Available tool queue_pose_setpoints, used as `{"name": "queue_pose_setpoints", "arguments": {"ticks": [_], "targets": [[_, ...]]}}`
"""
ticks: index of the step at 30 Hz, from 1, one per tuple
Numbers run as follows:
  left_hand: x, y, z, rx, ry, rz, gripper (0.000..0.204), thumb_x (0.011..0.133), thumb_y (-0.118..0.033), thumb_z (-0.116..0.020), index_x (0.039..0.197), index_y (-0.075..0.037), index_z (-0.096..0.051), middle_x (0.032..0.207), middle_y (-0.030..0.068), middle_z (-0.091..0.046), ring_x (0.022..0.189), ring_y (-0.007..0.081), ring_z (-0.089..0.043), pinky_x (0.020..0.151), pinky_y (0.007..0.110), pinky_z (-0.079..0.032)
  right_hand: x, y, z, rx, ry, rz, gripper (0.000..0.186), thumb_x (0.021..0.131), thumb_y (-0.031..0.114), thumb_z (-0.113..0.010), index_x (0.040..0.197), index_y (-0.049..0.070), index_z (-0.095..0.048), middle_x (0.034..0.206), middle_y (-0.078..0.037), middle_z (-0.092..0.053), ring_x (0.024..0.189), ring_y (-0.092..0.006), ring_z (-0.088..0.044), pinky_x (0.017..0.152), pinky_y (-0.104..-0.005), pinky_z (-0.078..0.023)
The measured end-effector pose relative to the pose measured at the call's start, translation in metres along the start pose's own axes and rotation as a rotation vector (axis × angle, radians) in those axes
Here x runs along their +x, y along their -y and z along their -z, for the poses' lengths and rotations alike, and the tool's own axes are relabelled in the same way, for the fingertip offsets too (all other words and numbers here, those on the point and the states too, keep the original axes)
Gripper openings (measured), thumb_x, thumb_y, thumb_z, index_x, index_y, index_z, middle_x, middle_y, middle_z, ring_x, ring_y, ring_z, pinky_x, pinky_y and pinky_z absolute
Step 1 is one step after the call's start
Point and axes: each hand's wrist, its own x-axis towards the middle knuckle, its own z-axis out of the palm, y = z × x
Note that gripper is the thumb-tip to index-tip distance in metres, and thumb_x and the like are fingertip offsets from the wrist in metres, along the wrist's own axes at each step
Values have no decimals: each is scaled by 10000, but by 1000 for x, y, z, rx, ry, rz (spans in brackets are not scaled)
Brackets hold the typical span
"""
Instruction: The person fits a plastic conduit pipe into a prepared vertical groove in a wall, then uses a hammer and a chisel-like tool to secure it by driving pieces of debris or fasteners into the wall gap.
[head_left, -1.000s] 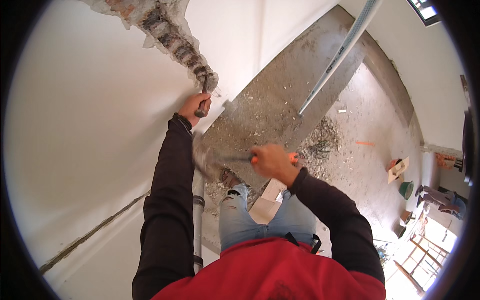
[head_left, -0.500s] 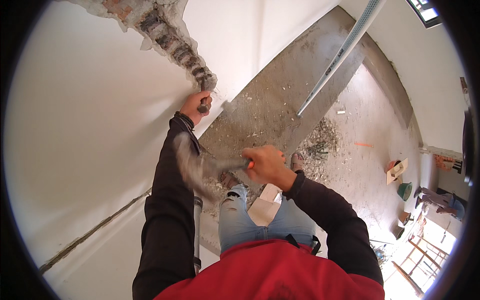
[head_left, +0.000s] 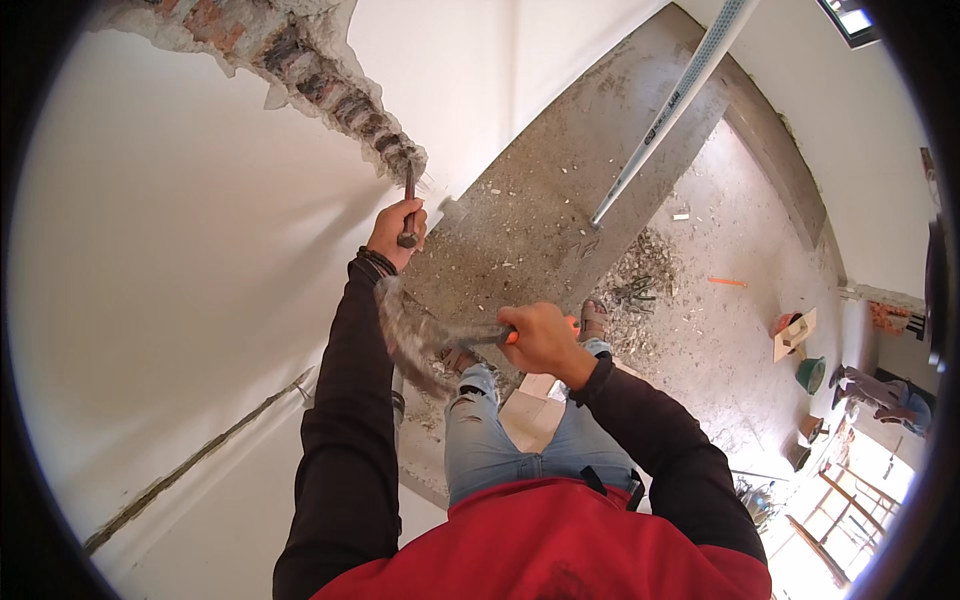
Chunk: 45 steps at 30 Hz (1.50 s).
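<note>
My left hand [head_left: 388,237] is closed around a steel chisel [head_left: 410,184]. The chisel's tip meets the lower end of a rough channel [head_left: 335,92] broken into the white wall, and its struck end points back toward me. In my right hand [head_left: 546,342] is a hammer with a dark handle and orange grip. The hammer's head [head_left: 405,330], smeared by motion, is over my left forearm, apart from the chisel. Brick and grey mortar show inside the channel.
Rubble [head_left: 640,290] litters the floor by my feet. A pale pipe [head_left: 660,125] slants across the upper right. Farther right are an orange strip [head_left: 727,282], a green bucket [head_left: 811,374], another person [head_left: 885,395] and a wooden frame [head_left: 850,505]. A thin groove [head_left: 200,455] runs along the lower wall.
My left hand and the chisel have shifted slightly down in the picture, showing more of the chisel's shaft. The hammer has moved a little to the right, still blurred.
</note>
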Motion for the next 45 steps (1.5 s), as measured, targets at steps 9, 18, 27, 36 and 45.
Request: {"name": "queue_pose_setpoints", "arguments": {"ticks": [9,18,27,36,45], "targets": [[5,-13,21,-20,93,-7,175,939,-197,-484,791,-106,-465,548,-23,-422,470,101,-358,489,267,-308,17,26,-1,227,-46,460,218,558,129,-661,760,100,-584,616,-112,-543,583,-352,-573,526,-460,-432],[16,-23,21,-15,60,48,193,921,-233,-517,770,-134,-451,594,-46,-428,473,77,-352,449,241,-274,18,-19,-28,-34,-2,-75,172,598,124,-633,757,64,-603,635,-147,-599,618,-371,-602,566,-480,-453],[31,-17,7,167,-39,1,162,905,-192,-523,780,-99,-478,591,-22,-439,495,102,-406,471,276,-326,40,-31,-11,-55,-39,-144,109,665,139,-605,735,56,-615,656,-204,-586,668,-413,-594,603,-506,-461],[8,-6,9,10,-5,-21,207,935,-196,-477,753,-104,-439,560,-22,-425,460,90,-362,455,267,-286,3,13,-8,154,-29,-54,162,638,147,-680,750,54,-608,633,-154,-583,639,-392,-589,584,-459,-454],[25,-6,8,54,-7,4,179,893,-156,-525,738,-72,-493,591,7,-468,500,100,-432,458,260,-333,34,-43,-30,15,-72,-272,143,631,112,-644,756,52,-609,634,-176,-583,647,-403,-589,578,-472,-456]]}}
